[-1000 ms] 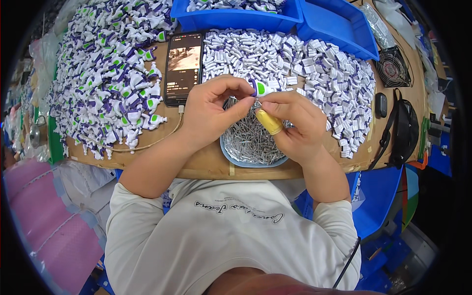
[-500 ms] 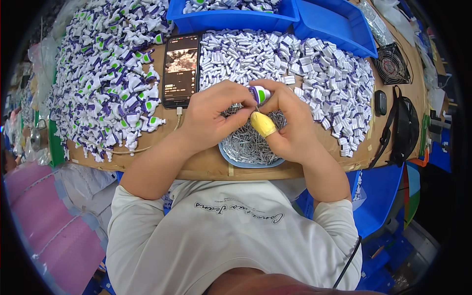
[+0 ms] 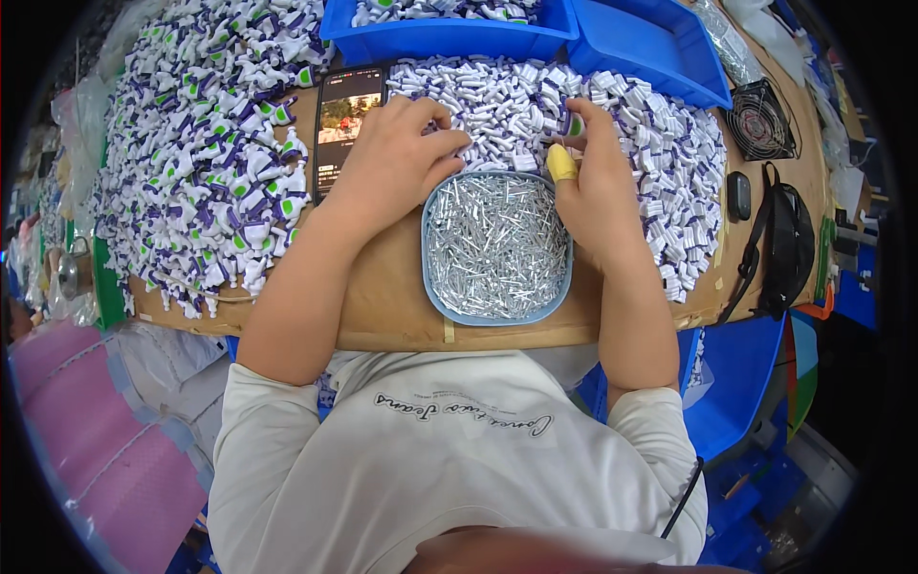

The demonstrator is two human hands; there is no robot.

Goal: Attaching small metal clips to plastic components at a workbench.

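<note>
My right hand (image 3: pixel 602 191), a yellow cover (image 3: pixel 561 164) on its thumb, is closed round a small white, purple and green plastic piece (image 3: pixel 575 125). It is to the right of a light-blue bowl (image 3: pixel 429 277) full of small silvery metal pins (image 3: pixel 497 249). Beyond the bowl's far left edge, my left hand (image 3: pixel 397 153) reaches to a heap of small white and purple plastic parts (image 3: pixel 497 105). Its fingers are bent but apart, and I see nothing between them. The left hand partly covers a lit phone (image 3: pixel 346 120).
A large heap of white, purple and green pieces (image 3: pixel 210 163) covers the table's left side. More white ribbed parts (image 3: pixel 674 182) lie at right. Blue trays (image 3: pixel 449 40) line the far edge. A small fan (image 3: pixel 760 121), a black case (image 3: pixel 739 197) and a black pouch (image 3: pixel 789 244) are far right.
My hands have parted from above the bowl. The left moved forward and left to the white parts; the right moved forward and right with the plastic piece. The bowl of pins is now uncovered.
</note>
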